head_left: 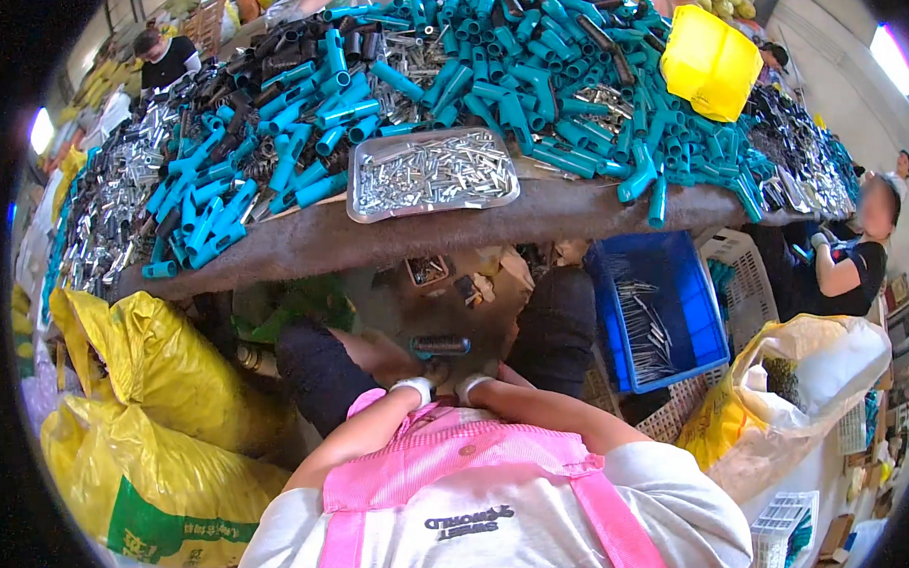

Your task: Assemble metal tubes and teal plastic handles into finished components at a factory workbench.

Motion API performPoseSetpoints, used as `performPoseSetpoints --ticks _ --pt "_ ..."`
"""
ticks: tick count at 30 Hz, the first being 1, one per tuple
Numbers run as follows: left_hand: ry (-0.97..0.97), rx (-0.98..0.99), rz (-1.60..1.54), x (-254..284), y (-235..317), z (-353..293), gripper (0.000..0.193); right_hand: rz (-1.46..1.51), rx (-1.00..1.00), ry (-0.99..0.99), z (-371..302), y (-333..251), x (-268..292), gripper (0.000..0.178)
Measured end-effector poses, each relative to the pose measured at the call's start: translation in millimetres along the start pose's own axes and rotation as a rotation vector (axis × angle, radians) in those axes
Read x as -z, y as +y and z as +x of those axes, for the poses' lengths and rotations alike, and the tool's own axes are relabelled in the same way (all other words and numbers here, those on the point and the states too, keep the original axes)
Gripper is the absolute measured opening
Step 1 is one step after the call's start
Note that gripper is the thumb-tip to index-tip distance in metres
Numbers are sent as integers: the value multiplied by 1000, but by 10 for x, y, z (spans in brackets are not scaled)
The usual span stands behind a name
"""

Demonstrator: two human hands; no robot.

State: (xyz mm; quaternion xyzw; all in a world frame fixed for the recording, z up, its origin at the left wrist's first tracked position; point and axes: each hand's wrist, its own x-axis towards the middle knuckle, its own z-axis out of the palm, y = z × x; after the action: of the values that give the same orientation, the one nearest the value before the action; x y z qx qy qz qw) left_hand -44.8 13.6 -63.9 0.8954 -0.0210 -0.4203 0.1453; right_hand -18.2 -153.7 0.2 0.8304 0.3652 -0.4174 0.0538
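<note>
Low between my knees, my left hand [418,383] and my right hand [465,384] are close together, with pale cuffs at both wrists. Their fingers are too dark and small to make out. Just beyond them is a dark cylindrical piece with a teal edge [441,346]; whether a hand touches it I cannot tell. A clear plastic tray [356,202] full of small silver metal pins sits at the near edge of the worktable, beyond my hands. Around it are heaped teal plastic tube-shaped handles [548,90] and black and silver parts [121,200].
A yellow bin [712,63] rests on the heap at right. Beside my right knee stands a blue crate [704,325] with thin metal rods. Yellow sacks [167,364] are at left, an open white-and-yellow sack [828,361] at right. A person [854,265] sits at far right.
</note>
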Motion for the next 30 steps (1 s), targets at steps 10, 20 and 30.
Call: performPoseSetpoints --ticks 10,20,30 --pt "-15 -62 -5 118 58 -155 44 37 -4 13 53 -42 9 44" --pt "-84 -20 172 -7 -104 194 48 93 3 48 148 -76 35 43" --pt "-110 -13 168 149 37 -34 44 94 36 70 213 -184 129 42"
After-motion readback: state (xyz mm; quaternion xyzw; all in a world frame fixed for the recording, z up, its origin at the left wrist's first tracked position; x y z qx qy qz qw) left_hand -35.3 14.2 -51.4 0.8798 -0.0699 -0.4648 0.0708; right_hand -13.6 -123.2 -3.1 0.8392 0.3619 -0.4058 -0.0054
